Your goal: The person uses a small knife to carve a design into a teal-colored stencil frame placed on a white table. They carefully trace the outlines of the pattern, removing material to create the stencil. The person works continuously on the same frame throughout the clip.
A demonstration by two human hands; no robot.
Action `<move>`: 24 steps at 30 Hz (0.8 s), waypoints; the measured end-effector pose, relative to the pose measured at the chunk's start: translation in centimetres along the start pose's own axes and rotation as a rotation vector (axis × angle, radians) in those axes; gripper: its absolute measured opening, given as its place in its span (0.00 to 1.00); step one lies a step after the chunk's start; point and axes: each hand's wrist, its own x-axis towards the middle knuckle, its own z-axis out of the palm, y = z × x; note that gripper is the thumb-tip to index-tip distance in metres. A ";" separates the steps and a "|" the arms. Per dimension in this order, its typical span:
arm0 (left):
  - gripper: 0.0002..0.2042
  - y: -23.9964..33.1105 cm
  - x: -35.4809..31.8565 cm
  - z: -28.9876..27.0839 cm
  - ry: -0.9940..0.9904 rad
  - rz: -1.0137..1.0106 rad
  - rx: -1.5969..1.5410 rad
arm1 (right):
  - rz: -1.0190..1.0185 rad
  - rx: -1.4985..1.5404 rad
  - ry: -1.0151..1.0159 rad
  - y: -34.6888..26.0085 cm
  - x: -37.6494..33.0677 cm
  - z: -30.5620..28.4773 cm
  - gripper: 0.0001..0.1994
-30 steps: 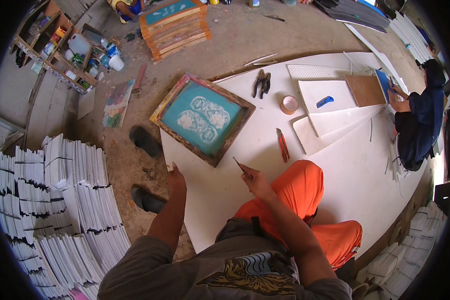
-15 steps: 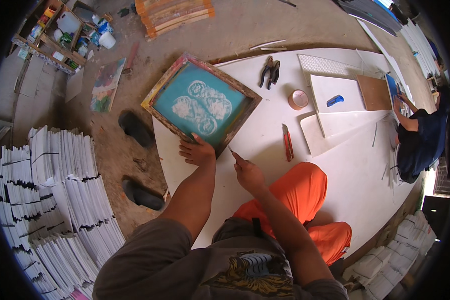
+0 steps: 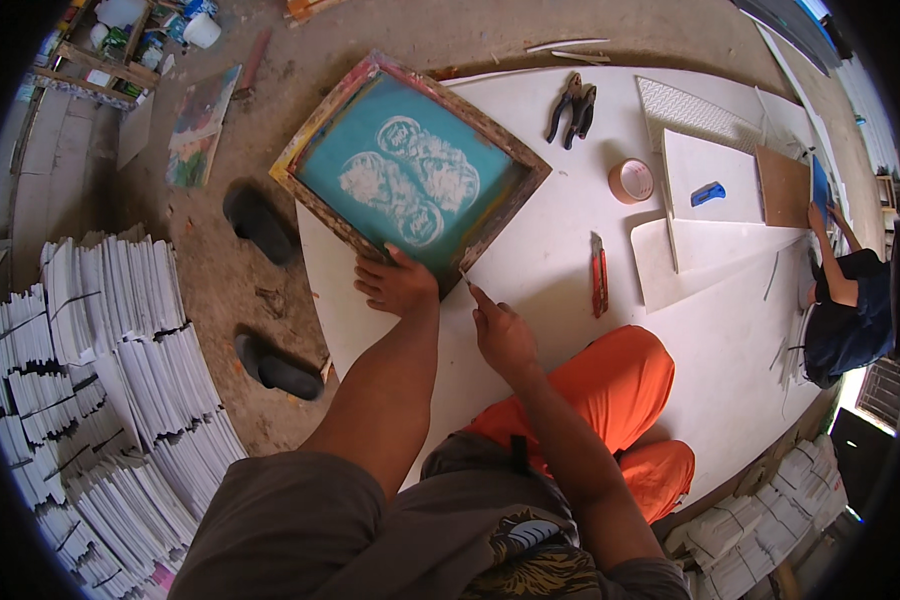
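A screen printing frame (image 3: 492, 224) has dark, paint-stained wooden sides around teal mesh with white rounded designs. It lies tilted cornerwise on the white board before me. My left hand (image 3: 398, 284) is closed over the frame's near-left side by its near corner, with the thumb on the inner side. In my right hand (image 3: 507, 335) is a slim tool (image 3: 467, 281) with a thin metal tip; its exact kind is too small to tell. The tip is at the outside of the frame's near corner. The fingers wrap the tool's handle and hide most of it.
Pliers (image 3: 572, 110), a tape roll (image 3: 631, 181), a red utility knife (image 3: 598, 275) and a blue cutter (image 3: 708, 194) lie to the right. Another person (image 3: 850, 310) sits at far right. Black slippers (image 3: 258, 222) and stacked white sheets (image 3: 110, 300) are at left.
The whole view has shifted, with far things higher in the picture. My left hand stays on the frame. My right hand still holds the slim tool at the frame's near corner.
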 end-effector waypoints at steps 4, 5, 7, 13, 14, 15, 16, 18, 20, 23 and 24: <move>0.42 -0.1 0.2 0.9 0.086 0.023 0.032 | 0.010 -0.006 0.017 -0.1 0.3 0.2 0.23; 0.42 -0.1 0.2 1.0 0.083 0.023 0.039 | 0.011 -0.006 0.034 -0.3 0.3 0.1 0.22; 0.42 -0.1 0.2 1.1 0.075 0.024 0.054 | 0.013 -0.016 0.018 -0.5 0.4 -0.2 0.22; 0.41 -0.1 0.3 0.8 0.082 0.022 0.056 | 0.079 -0.168 -0.150 -2.6 0.9 -1.3 0.26; 0.41 -0.3 0.4 1.0 0.087 0.026 0.058 | 0.103 -0.211 -0.174 -3.4 0.9 -1.6 0.27; 0.40 -0.4 0.4 1.1 0.093 0.030 0.060 | 0.127 -0.253 -0.198 -4.0 1.0 -1.7 0.28; 0.40 -0.6 0.3 1.2 0.095 0.035 0.065 | 0.150 -0.231 -0.220 -4.1 1.2 -1.5 0.28; 0.40 -0.7 0.4 1.3 0.077 0.042 0.052 | 0.193 -0.186 -0.266 -4.2 1.6 -1.2 0.29; 0.40 -0.1 -0.2 0.8 0.040 0.037 0.041 | 0.149 0.057 -0.214 -2.6 2.1 -1.0 0.29; 0.39 0.1 -0.1 0.1 0.006 0.030 0.041 | 0.136 0.018 -0.187 -2.8 1.7 -1.0 0.27; 0.39 -0.2 0.0 0.2 0.018 0.029 0.046 | 0.140 -0.062 -0.187 -3.2 1.4 -0.9 0.26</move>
